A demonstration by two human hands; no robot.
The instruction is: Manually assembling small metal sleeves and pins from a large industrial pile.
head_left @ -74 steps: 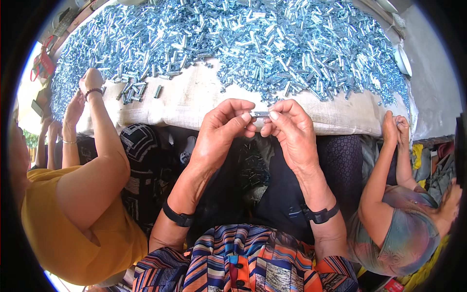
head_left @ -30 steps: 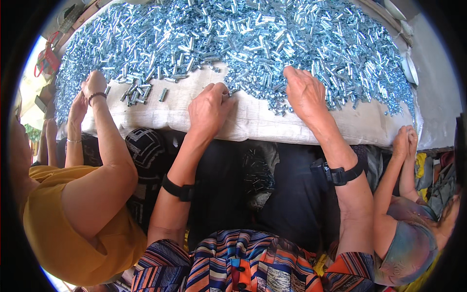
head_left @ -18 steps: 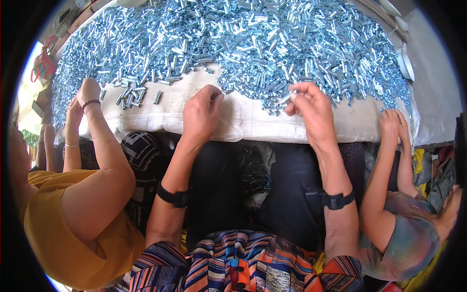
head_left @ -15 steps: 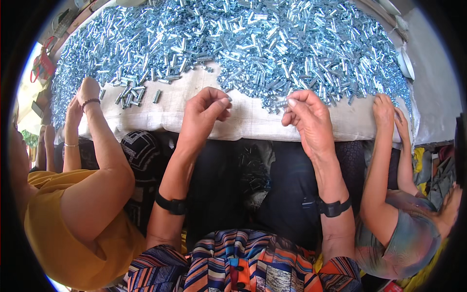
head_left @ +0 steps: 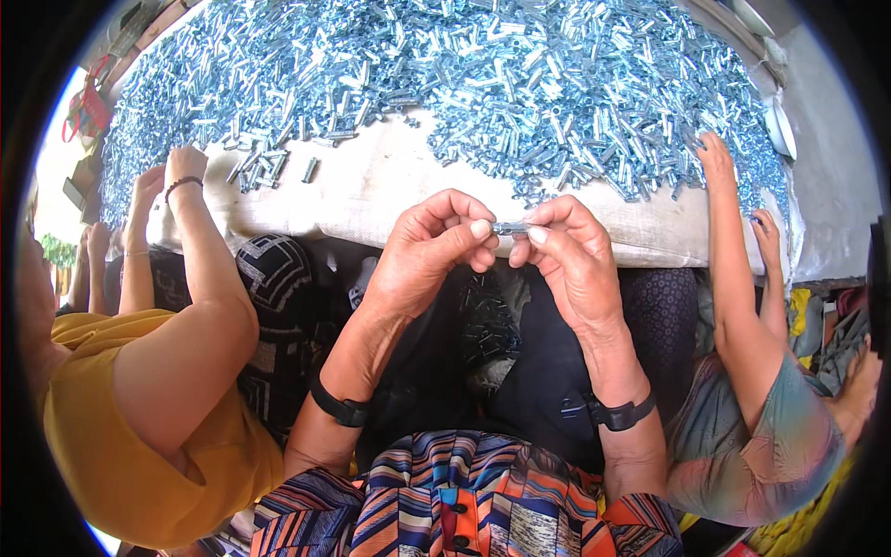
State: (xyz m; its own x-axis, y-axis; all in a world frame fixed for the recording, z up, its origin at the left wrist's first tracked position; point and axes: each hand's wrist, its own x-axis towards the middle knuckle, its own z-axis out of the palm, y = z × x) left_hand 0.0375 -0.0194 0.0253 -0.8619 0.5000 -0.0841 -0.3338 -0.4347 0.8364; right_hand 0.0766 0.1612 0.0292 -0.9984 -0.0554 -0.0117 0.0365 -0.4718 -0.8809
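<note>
In front of me, above the near edge of the table, my left hand and my right hand meet fingertip to fingertip. Between them lies a short, silvery metal sleeve, pinched at each end by a thumb and fingers. The fingertips cover both of its ends, so whether a smaller piece sits in it cannot be seen. Beyond my hands a wide heap of similar shiny metal sleeves spreads over a pale cloth.
At my left a person in a mustard top has both hands at the heap. On my right another person's arm reaches into it. Dark metal pieces lie low between my knees. A few loose sleeves rest on the cloth.
My hands, apart before, have come together, the right one bringing its sleeve to the left fingertips. The person on the right has stretched an arm further into the heap.
</note>
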